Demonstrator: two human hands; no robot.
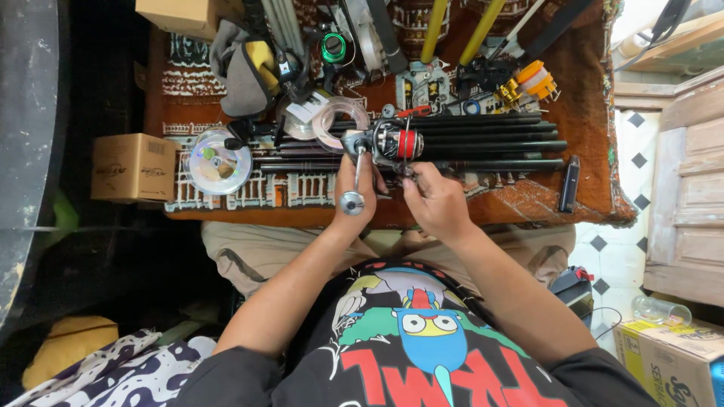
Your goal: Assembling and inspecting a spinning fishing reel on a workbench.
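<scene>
My left hand (354, 188) grips a fishing reel (383, 145) with a red spool; its crank handle with a round knob (351, 201) hangs down in front of my fingers. My right hand (436, 200) is closed around the reel's underside, fingertips pinched at a small part that I cannot make out. The reel sits over a bundle of black rod sections (483, 139) lying across a brown patterned rug (528, 200).
A clear line spool (219, 162) and tape rolls (339, 120) lie left of the reel. A green reel (333, 47), yellow rod handles (483, 22), a black pen-like stick (569, 183) and a grey pouch (245, 71) crowd the rug. Cardboard boxes (133, 167) stand around.
</scene>
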